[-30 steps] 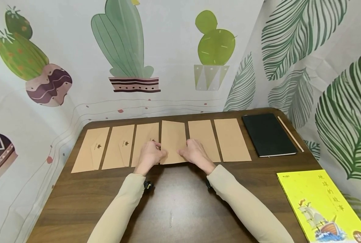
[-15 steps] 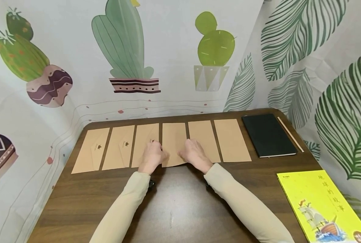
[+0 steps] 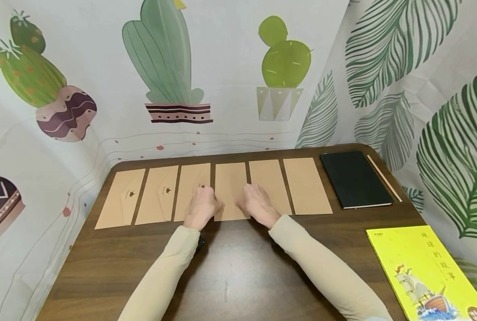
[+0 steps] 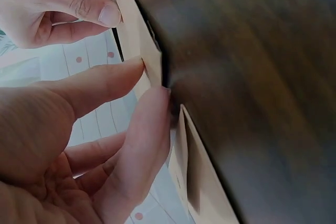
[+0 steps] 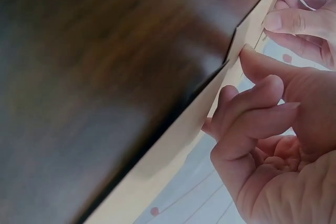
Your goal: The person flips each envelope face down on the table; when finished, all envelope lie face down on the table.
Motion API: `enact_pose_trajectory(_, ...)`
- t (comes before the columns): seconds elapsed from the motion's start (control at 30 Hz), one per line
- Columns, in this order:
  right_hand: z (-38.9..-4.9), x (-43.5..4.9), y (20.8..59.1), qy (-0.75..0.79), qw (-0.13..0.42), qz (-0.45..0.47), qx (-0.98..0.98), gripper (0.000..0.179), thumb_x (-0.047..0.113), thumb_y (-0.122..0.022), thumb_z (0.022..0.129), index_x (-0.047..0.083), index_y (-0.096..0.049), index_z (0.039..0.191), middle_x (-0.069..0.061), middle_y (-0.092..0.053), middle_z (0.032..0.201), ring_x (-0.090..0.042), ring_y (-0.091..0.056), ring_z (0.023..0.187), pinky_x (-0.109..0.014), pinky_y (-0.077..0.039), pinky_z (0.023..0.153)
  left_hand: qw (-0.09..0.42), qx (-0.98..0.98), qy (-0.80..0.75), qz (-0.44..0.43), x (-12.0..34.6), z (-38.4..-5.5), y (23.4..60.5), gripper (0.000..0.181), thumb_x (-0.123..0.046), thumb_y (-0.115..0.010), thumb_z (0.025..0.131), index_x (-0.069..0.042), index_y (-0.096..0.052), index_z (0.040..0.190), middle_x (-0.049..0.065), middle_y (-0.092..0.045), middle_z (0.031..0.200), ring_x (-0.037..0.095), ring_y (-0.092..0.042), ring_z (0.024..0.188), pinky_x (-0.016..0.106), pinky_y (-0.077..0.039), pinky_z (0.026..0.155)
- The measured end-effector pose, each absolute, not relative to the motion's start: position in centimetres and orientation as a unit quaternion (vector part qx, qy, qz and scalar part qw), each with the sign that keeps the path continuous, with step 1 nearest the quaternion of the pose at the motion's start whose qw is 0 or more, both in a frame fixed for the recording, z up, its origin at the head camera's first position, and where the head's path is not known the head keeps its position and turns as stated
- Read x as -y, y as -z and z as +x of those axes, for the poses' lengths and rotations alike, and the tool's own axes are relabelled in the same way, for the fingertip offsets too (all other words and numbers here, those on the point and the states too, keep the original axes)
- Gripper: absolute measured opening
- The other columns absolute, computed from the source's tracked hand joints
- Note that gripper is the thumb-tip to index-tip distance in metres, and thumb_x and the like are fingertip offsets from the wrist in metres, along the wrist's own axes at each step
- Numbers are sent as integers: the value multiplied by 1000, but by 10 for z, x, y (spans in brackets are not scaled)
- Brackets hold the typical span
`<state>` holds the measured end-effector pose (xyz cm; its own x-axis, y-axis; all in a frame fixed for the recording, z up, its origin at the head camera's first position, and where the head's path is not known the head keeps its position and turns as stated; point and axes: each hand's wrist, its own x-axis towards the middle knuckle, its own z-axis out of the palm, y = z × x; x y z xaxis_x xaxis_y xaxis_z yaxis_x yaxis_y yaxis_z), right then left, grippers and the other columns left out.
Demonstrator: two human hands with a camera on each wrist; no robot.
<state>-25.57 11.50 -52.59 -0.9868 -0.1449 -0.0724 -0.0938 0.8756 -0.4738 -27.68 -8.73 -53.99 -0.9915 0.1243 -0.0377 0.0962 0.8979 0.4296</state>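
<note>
A plain brown paper envelope (image 3: 230,178) lies flat in the middle of a row, near the far side of the table. My left hand (image 3: 204,205) pinches its near left edge, with thumb and index finger meeting at the paper in the left wrist view. At the right edge my right hand (image 3: 258,203) holds it; the thumb (image 5: 252,61) presses on the paper and the other fingers curl at the side. To the left, the neighbouring envelope (image 3: 194,178) is partly covered by my left hand; another plain envelope (image 3: 267,174) lies partly under my right hand.
Two envelopes with crown-marked flaps (image 3: 122,187) (image 3: 151,191) lie at the left. Right of the row are a plain envelope (image 3: 307,185), a black notebook (image 3: 354,178) and a pencil (image 3: 384,177). A yellow book (image 3: 407,249) lies nearer at the right of the wooden table (image 3: 230,276).
The middle envelope has been lowered from slightly raised and bent to flat on the table. My left hand has shifted slightly right; the right hand has barely moved.
</note>
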Motion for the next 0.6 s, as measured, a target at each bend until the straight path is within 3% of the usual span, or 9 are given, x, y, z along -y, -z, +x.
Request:
enact_pose_trajectory(0.1, -238, -110, 498, 256, 47, -49, -964, 39, 25, -87, 92, 9, -60, 68, -3, -57, 66, -17, -51, 62, -33, -51, 58, 25, -969, -240, 61, 90, -270, 533, 37, -18, -79, 82, -15, -57, 53, -2, -54, 65, 13, -42, 57, 29, -38, 46)
enact_pose_trajectory(0.17, -229, -105, 484, 268, 45, -43, -961, 33, 27, -88, 93, 4, -68, 81, -5, -62, 72, -17, -53, 63, -31, -51, 58, 26, -962, -267, 58, 91, -259, 516, 26, -18, -76, 87, -9, -67, 64, 2, -60, 62, 14, -49, 50, 31, -43, 46)
enact_pose_trajectory(0.27, -221, -96, 472, 288, 48, -42, -956, 37, 30, -87, 95, -3, -71, 103, -7, -66, 78, -15, -54, 62, -26, -50, 56, 5, -956, -287, 53, 92, -240, 489, 23, -23, -78, 95, 0, -81, 92, 15, -80, 84, 25, -73, 67, 38, -60, 63)
enact_pose_trajectory(0.33, -219, -87, 468, 296, 52, -49, -952, 41, 32, -86, 96, -3, -70, 110, -6, -65, 76, -14, -54, 61, -24, -48, 54, 2, -955, -293, 41, 95, -230, 473, 30, -24, -77, 98, 5, -82, 106, 23, -83, 100, 36, -81, 86, 46, -66, 77)
enact_pose_trajectory(0.4, -218, -77, 467, 300, 57, -58, -950, 40, 34, -86, 96, -1, -70, 107, -4, -61, 73, -13, -52, 59, -24, -46, 53, -11, -958, -286, 29, 101, -225, 467, 31, -24, -76, 99, 4, -82, 110, 24, -83, 109, 40, -80, 98, 50, -66, 85)
enact_pose_trajectory(0.47, -223, -66, 479, 293, 50, -67, -953, 40, 40, -85, 96, 3, -69, 99, -1, -57, 70, -12, -51, 59, -25, -44, 53, -15, -958, -286, 17, 108, -224, 464, 31, -26, -75, 100, 2, -82, 110, 22, -84, 105, 40, -80, 99, 49, -65, 84)
enact_pose_trajectory(0.6, -222, -45, 481, 290, 61, -79, -952, 40, 43, -83, 97, 10, -66, 81, 1, -58, 65, -13, -54, 56, -25, -43, 52, -20, -957, -291, 0, 123, -226, 464, 30, -30, -75, 101, -1, -83, 104, 16, -84, 90, 30, -77, 83, 37, -59, 67)
